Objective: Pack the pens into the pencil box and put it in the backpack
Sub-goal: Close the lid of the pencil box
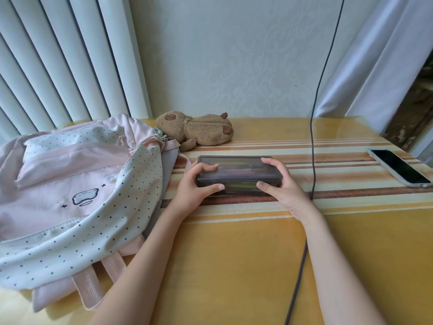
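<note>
A dark see-through pencil box (239, 171) lies on the table in the middle, its lid down, with coloured pens showing blurred through the lid. My left hand (196, 186) grips its left end, thumb on the front edge and fingers on top. My right hand (278, 184) grips its right end the same way. The pink and white dotted backpack (77, 184) lies flat on the table to the left, close to the box.
A brown plush toy (196, 130) lies behind the box by the wall. A phone (398, 167) rests face up at the right edge. A dark cable (312, 141) hangs down across the striped yellow tablecloth (234, 254), right of my right hand.
</note>
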{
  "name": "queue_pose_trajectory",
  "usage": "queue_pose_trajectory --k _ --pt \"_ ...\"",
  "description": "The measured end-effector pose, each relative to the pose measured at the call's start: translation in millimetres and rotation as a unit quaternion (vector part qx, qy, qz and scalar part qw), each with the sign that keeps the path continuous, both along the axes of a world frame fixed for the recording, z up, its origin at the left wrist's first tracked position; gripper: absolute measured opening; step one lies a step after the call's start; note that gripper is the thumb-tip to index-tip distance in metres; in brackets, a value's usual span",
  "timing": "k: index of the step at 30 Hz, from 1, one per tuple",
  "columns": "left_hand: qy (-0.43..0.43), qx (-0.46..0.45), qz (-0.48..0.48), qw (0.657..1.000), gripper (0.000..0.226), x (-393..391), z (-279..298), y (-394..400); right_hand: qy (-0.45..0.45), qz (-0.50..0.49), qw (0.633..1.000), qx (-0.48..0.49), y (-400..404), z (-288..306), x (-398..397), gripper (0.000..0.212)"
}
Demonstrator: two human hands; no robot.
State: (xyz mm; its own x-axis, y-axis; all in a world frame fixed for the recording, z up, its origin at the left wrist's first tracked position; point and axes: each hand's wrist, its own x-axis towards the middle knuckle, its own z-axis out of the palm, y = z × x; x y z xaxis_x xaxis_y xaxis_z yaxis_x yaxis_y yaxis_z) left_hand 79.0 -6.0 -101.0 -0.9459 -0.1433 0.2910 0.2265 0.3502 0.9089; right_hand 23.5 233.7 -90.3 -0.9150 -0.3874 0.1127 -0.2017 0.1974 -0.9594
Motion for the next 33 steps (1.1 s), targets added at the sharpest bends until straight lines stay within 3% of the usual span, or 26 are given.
queue_pose_trajectory --k 4,7,9,14,17,27,31,33 --pt "-0.003 0.014 -0.012 1.000 0.042 2 1 -1 -0.026 0.021 0.998 -0.045 3 -2 -2 0.048" --pt "0.010 0.040 0.020 0.999 0.020 0 4 7 -0.029 -0.042 0.999 -0.019 -2 -4 -5 0.018" --pt "0.030 0.039 0.040 0.998 0.014 -3 3 10 -0.046 -0.029 0.998 -0.016 -2 -2 -7 0.015" --pt "0.020 0.027 0.016 0.999 0.012 -3 1 7 -0.021 -0.031 0.999 -0.019 -2 -2 -2 0.025" --pt "0.016 -0.017 -0.009 1.000 0.039 -1 -1 1 0.005 -0.009 1.000 0.014 -2 -3 3 0.042" --pt "0.059 -0.079 0.028 0.995 0.045 -4 -4 1 0.073 -0.034 0.995 0.057 -3 -2 3 0.038" --pt "0.019 -0.083 0.016 0.996 0.072 0 1 2 0.095 -0.029 0.993 0.063 -7 0 8 0.048" --pt "0.022 -0.100 0.033 0.994 0.073 -1 1 2 0.101 -0.052 0.992 0.052 -11 -3 8 0.049"
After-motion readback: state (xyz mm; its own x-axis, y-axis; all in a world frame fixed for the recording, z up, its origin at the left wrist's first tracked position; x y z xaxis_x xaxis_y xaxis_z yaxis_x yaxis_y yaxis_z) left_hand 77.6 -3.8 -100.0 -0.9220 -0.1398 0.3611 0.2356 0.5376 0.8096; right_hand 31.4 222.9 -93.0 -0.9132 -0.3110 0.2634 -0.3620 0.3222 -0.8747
